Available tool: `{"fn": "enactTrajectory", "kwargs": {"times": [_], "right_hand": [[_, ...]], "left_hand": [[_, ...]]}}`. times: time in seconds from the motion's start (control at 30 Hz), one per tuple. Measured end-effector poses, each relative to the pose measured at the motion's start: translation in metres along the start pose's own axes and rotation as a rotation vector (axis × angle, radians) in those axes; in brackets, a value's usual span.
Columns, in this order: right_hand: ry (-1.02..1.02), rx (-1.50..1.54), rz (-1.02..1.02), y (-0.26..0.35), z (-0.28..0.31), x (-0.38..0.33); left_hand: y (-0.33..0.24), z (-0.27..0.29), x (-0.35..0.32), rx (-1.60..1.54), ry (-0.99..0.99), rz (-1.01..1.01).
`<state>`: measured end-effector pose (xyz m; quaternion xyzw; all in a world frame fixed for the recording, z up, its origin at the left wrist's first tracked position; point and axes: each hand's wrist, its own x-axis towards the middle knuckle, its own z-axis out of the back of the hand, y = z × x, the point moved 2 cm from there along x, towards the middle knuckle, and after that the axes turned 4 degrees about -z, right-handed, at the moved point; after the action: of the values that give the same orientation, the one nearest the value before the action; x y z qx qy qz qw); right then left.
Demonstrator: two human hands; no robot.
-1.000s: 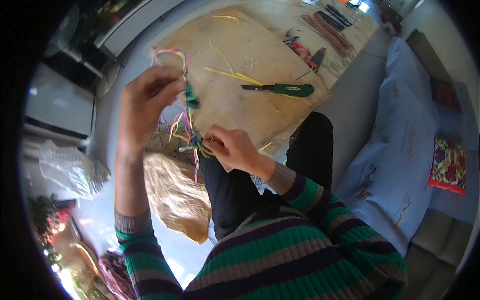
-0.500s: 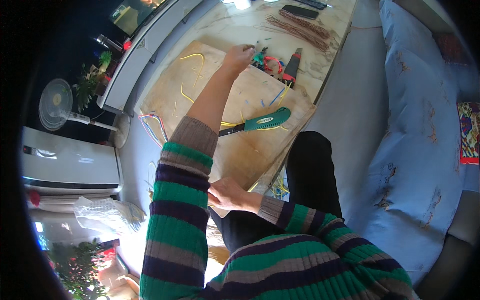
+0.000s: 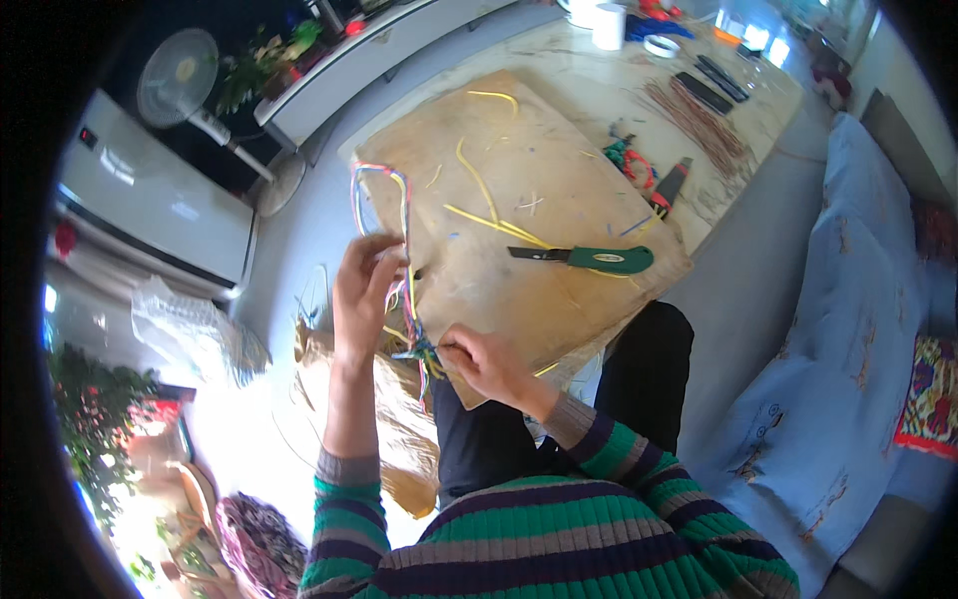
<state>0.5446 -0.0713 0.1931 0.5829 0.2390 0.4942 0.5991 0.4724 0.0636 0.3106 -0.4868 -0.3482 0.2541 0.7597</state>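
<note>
A bundle of coloured wires [image 3: 407,205] in pink, blue, white and yellow loops over the left edge of a tan board [image 3: 499,309]. My left hand [image 3: 361,295] is closed round the bundle, fingertips at the board's edge. Lower down, the wires gather in a green and yellow tangle [image 3: 421,351]. My right hand [image 3: 491,367] is beside this tangle, its fingers curled together; what they pinch is too small to make out. A green-handled utility knife [image 3: 609,260] lies on the board with its dark blade end pointing left, next to stripped yellow sheath pieces [image 3: 479,180].
Beyond the board on the marble table [image 3: 559,60] lie a red and black utility knife [image 3: 673,188], coloured wire scraps [image 3: 631,165], brown wires [image 3: 704,125], a phone [image 3: 704,93] and a roll of tape [image 3: 661,46]. A blue sofa [image 3: 798,399] stands on the right.
My left hand has come back from the scraps at the far side to the wire bundle at the near left. My right hand is now by the tangle. The view has shifted.
</note>
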Motion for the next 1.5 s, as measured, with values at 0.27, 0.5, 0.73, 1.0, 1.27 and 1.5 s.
{"fn": "enactTrajectory", "kwargs": {"times": [0.27, 0.5, 0.73, 1.0, 1.27, 1.5], "right_hand": [[0.096, 0.046, -0.184, 0.051, -0.004, 0.027], [0.194, 0.052, -0.249, 0.088, -0.010, 0.033], [0.180, 0.038, -0.240, 0.099, -0.013, 0.039], [0.305, 0.316, -0.337, 0.100, -0.015, 0.040], [0.314, -0.054, -0.187, 0.097, -0.007, 0.023], [0.108, -0.241, -0.062, 0.098, -0.015, 0.012]], "left_hand": [[0.076, 0.036, -0.129, 0.050, -0.383, 0.125], [0.076, 0.037, -0.134, 0.089, -0.471, 0.009], [0.087, 0.035, -0.133, -0.241, -0.485, 0.067], [0.079, 0.041, -0.137, -0.278, -0.486, 0.123], [0.073, 0.041, -0.137, -0.184, -0.489, 0.122], [0.074, 0.037, -0.128, -0.061, -0.535, -0.011]]}}
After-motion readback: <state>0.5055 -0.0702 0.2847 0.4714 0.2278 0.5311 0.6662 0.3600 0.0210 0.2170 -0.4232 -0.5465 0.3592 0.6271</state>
